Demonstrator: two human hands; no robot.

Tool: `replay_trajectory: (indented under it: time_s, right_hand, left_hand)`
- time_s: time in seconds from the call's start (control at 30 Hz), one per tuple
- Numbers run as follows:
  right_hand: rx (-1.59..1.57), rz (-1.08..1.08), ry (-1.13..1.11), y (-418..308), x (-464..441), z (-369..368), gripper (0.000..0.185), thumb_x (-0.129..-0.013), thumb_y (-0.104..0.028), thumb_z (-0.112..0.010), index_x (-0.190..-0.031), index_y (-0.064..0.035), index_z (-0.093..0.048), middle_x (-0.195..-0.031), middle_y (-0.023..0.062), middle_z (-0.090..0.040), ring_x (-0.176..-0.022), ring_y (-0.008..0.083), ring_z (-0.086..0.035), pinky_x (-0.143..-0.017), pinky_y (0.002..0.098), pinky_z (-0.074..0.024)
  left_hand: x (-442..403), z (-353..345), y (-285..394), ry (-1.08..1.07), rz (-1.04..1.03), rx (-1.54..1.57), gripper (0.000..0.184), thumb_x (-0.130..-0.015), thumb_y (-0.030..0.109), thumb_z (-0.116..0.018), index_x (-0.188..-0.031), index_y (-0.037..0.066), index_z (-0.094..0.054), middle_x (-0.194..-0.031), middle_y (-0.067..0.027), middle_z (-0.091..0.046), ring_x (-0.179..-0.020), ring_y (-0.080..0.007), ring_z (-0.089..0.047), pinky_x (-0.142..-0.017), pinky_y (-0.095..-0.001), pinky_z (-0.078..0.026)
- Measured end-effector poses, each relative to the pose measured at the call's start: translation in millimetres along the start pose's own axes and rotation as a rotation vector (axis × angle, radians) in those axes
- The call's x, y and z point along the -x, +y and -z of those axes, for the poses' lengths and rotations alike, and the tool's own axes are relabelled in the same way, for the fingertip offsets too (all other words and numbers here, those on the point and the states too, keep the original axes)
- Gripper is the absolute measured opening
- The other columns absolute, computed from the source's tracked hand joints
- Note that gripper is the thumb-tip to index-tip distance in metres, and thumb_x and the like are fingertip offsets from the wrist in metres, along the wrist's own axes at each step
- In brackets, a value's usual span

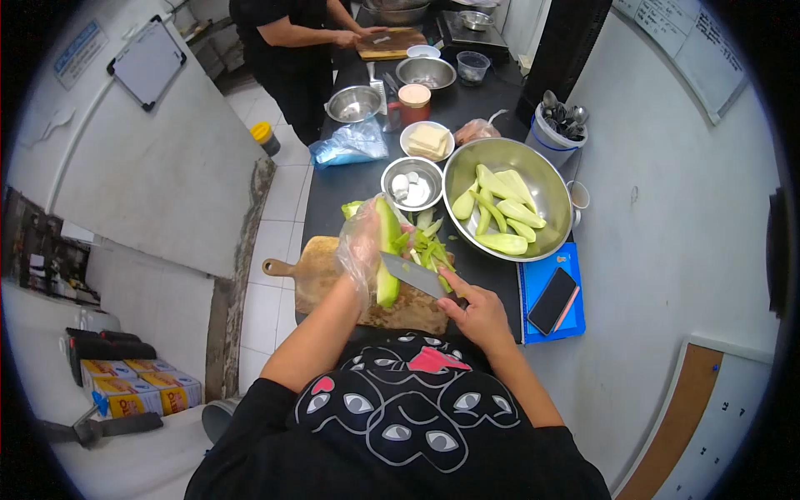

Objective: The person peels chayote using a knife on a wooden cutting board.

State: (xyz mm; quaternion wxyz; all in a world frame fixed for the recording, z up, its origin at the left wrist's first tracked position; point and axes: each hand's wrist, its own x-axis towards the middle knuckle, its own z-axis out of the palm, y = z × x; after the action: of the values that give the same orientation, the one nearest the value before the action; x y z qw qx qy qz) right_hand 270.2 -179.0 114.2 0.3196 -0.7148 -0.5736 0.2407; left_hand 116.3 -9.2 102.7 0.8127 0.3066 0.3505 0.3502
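My left hand (pixel 360 247), in a clear plastic glove, grips a long light-green vegetable (pixel 388 250), which looks like a zucchini, tilted up over the wooden cutting board (pixel 320 275). Bare, my right hand (pixel 477 312) is closed round the handle of a kitchen knife (pixel 417 277). The blade lies against the vegetable's right side, near its lower end. Green peelings (pixel 430 250) are heaped behind the blade, at the board's far side. A large steel bowl (pixel 557 204) to the right holds several pale peeled vegetables (pixel 522 213).
Beyond the board stand a small steel bowl (pixel 439 185) with white pieces, a dish of yellowish blocks (pixel 427 140) and a blue plastic bag (pixel 350 146). A phone (pixel 553 301) lies on a blue folder (pixel 569 327) at right. Another person (pixel 287 50) works at a far board.
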Motion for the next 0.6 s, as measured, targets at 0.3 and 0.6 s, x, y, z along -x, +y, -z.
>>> replay_trajectory:
  time_s: [0.3, 0.6]
  right_hand:
    - [0.007, 0.029, -0.017, 6, -3, -3, 0.047, -0.08, -0.045, -0.063, -0.125, -0.0343, -0.053, -0.075, 0.0121, -0.062, -0.069, 0.0314, -0.062, -0.061, 0.0403, -0.0491]
    - [0.04, 0.031, 0.111, 5, -6, -16, 0.049, -0.078, -0.045, -0.065, -0.124, -0.0342, -0.054, -0.073, 0.0092, -0.062, -0.067, 0.0278, -0.062, -0.06, 0.0395, -0.0491]
  left_hand:
    - [-5, -4, 5, 0.085, -0.022, -0.099, 0.049, -0.093, 0.054, -0.037, -0.125, 0.017, -0.039, -0.092, -0.0174, -0.064, -0.07, -0.0243, -0.061, -0.06, -0.0345, -0.051]
    - [-15, -2, -12, 0.015, -0.057, 0.095, 0.04, -0.096, 0.044, -0.039, -0.12, 0.012, -0.044, -0.096, -0.0126, -0.057, -0.077, -0.0238, -0.062, -0.066, -0.0364, -0.053]
